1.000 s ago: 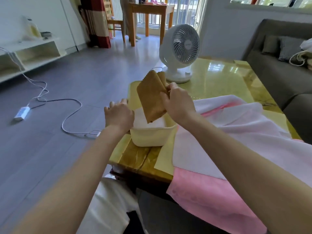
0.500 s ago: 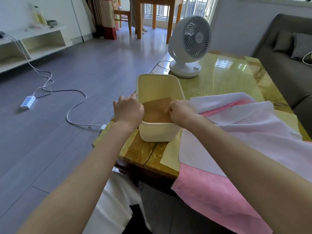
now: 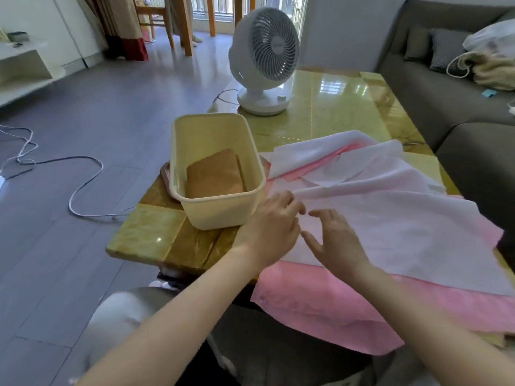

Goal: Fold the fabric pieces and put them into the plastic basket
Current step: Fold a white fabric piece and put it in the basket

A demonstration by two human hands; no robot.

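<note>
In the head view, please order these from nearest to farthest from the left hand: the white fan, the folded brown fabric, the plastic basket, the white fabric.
From the left hand:
1. White fabric, held by it, on its right.
2. Plastic basket, just to its left.
3. Folded brown fabric, inside the basket.
4. White fan, farthest, beyond the basket.

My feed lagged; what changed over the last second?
The right hand let go of the folded brown fabric, now lying in the basket. Both hands moved right to the white fabric; the left hand reaches its edge, grip unclear. Basket and fan stayed put.
</note>
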